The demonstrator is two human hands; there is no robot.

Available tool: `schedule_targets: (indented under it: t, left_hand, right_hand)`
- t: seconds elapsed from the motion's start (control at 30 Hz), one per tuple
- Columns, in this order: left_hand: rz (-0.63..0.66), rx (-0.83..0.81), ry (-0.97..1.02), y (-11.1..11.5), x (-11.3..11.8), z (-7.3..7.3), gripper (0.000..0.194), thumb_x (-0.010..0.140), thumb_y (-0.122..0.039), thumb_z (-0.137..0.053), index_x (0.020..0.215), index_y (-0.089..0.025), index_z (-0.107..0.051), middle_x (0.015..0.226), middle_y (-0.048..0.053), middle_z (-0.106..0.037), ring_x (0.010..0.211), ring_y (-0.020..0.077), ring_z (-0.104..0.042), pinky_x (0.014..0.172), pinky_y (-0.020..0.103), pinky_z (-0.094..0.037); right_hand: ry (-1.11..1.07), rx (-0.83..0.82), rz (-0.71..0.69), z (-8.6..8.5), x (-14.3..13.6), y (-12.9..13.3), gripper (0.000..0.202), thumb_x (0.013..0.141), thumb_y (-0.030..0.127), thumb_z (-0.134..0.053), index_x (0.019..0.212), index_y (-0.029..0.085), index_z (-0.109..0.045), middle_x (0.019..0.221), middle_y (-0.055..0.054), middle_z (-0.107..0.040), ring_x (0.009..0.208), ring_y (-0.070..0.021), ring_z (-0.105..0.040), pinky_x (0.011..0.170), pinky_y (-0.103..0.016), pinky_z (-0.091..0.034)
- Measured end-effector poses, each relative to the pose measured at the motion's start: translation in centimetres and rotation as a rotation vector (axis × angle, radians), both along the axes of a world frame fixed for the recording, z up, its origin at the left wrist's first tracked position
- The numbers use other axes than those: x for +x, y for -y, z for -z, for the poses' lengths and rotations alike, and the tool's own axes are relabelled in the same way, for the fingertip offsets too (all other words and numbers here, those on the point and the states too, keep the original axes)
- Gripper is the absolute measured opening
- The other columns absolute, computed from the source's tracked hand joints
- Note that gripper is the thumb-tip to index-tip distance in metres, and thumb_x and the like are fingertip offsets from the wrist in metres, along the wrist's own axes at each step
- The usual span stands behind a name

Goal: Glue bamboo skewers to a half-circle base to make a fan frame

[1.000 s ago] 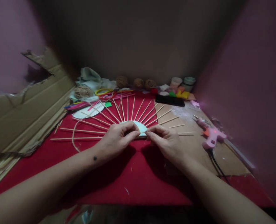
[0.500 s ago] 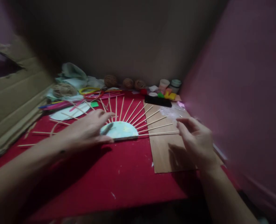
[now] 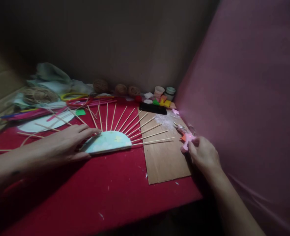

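A pale blue-green half-circle piece (image 3: 110, 141) with yellowish patches lies flat, its straight side towards me. Thin wooden sticks (image 3: 121, 118) fan out from its curved edge. My left hand (image 3: 73, 142) spans the left end of this piece, thumb along the straight edge and fingers over the curve, steadying it. Over on the right, my right hand (image 3: 205, 152) has its fingers closed round the pink handle of a hot glue gun (image 3: 188, 137), whose metal tip points up and left. Its orange trigger shows in front of the fingers. The left-hand sticks are partly hidden by my left hand.
A thin wooden board (image 3: 168, 164) lies on the red table cover (image 3: 105, 190) beneath the right-hand sticks. Behind stand a black phone (image 3: 153, 108), balls of twine (image 3: 120, 89), scissors (image 3: 73, 96) and small pots (image 3: 159, 91). A pink wall (image 3: 245, 82) rises on the right.
My right hand has moved away from the tip of the rightmost stick and taken hold of the glue gun. My left hand stays on the half-circle piece. The view has turned to the right.
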State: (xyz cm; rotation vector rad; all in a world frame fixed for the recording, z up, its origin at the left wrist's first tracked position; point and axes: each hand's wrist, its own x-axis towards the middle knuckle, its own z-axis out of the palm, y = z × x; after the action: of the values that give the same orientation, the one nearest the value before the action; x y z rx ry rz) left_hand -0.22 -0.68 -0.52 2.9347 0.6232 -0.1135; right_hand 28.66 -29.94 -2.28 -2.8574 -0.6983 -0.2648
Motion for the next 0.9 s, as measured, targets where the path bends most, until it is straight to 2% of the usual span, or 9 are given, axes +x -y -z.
schedule_targets:
  t: [0.07,0.13,0.23,0.37,0.43,0.53,0.6,0.77,0.9]
  left_hand:
    - [0.009,-0.059,0.017,0.2,0.0,-0.1,0.06,0.077,-0.047,-0.049,0.131,-0.021,-0.049,0.116,0.008,-0.059,0.101,0.0258,-0.055,0.085,0.033,-0.043]
    - [0.004,-0.113,0.02,0.3,0.0,-0.2,0.061,0.078,-0.046,-0.05,0.134,-0.022,-0.046,0.121,0.007,-0.058,0.105,0.0262,-0.054,0.087,0.034,-0.042]
    - [-0.014,-0.162,0.04,0.3,-0.2,0.1,0.057,0.08,-0.039,-0.053,0.134,-0.022,-0.045,0.125,0.007,-0.057,0.108,0.026,-0.053,0.089,0.034,-0.042]
    - [0.034,-0.209,0.177,0.2,-0.4,0.9,0.05,0.082,-0.031,-0.055,0.13,-0.024,-0.049,0.126,0.007,-0.057,0.108,0.0252,-0.053,0.091,0.035,-0.041]
    - [0.043,-0.228,0.231,0.2,-0.4,1.1,0.048,0.081,-0.029,-0.056,0.129,-0.024,-0.051,0.121,0.006,-0.06,0.105,0.0246,-0.055,0.09,0.034,-0.041]
    - [0.006,-0.263,0.244,0.6,-0.4,0.5,0.049,0.08,-0.027,-0.056,0.128,-0.022,-0.052,0.118,0.006,-0.061,0.103,0.0241,-0.056,0.088,0.033,-0.042]
    - [-0.031,-0.273,0.259,0.9,-0.4,-0.3,0.05,0.079,-0.029,-0.056,0.128,-0.02,-0.052,0.118,0.007,-0.062,0.101,0.0237,-0.057,0.086,0.032,-0.042]
    - [-0.07,-0.287,0.275,1.5,-0.7,-2.0,0.052,0.076,-0.031,-0.057,0.127,-0.02,-0.053,0.112,0.006,-0.064,0.092,0.0206,-0.057,0.077,0.026,-0.042]
    - [-0.08,-0.307,0.263,1.5,-1.2,-2.7,0.053,0.074,-0.033,-0.059,0.127,-0.024,-0.054,0.109,0.002,-0.065,0.091,0.0188,-0.057,0.074,0.021,-0.041]
  right_hand:
    - [-0.097,-0.008,0.045,-0.3,-0.8,-0.5,0.046,0.084,0.053,-0.043,0.104,0.014,-0.059,0.093,-0.02,-0.068,0.085,-0.0346,-0.065,0.066,-0.039,-0.043]
    - [-0.119,-0.01,0.046,-0.7,-1.3,-1.0,0.054,0.081,0.056,-0.045,0.112,0.013,-0.055,0.092,-0.021,-0.069,0.082,-0.036,-0.065,0.063,-0.039,-0.042]
    - [-0.152,0.049,0.022,-1.0,-1.2,-1.8,0.054,0.075,0.044,-0.053,0.119,0.012,-0.05,0.095,-0.021,-0.068,0.085,-0.0362,-0.065,0.065,-0.04,-0.042]
    - [-0.279,0.318,0.055,-1.1,-0.3,-2.2,0.051,0.053,0.024,-0.066,0.103,0.017,-0.056,0.089,-0.014,-0.068,0.086,-0.0333,-0.063,0.064,-0.037,-0.044]
    - [-0.301,0.417,0.076,-1.0,0.0,-2.1,0.046,0.05,0.023,-0.067,0.094,0.018,-0.057,0.082,-0.011,-0.067,0.084,-0.0323,-0.063,0.063,-0.037,-0.045]
    - [-0.356,0.547,0.084,-0.6,-0.4,-1.8,0.041,0.054,0.028,-0.064,0.092,0.017,-0.056,0.073,-0.008,-0.064,0.071,-0.0278,-0.064,0.056,-0.037,-0.048]
    - [-0.457,0.709,0.046,-0.3,-1.4,-1.3,0.04,0.056,0.029,-0.062,0.094,0.016,-0.056,0.071,-0.004,-0.063,0.062,-0.0222,-0.064,0.054,-0.035,-0.051]
    - [-0.804,1.379,-0.048,-0.4,-4.5,0.7,0.033,0.047,0.022,-0.073,0.077,0.014,-0.065,0.062,0.001,-0.062,0.05,-0.0117,-0.059,0.05,-0.024,-0.051]
    - [-0.927,1.556,-0.03,-0.9,-5.5,2.2,0.028,0.048,0.016,-0.075,0.076,0.016,-0.068,0.07,-0.001,-0.067,0.06,-0.013,-0.063,0.055,-0.023,-0.055]
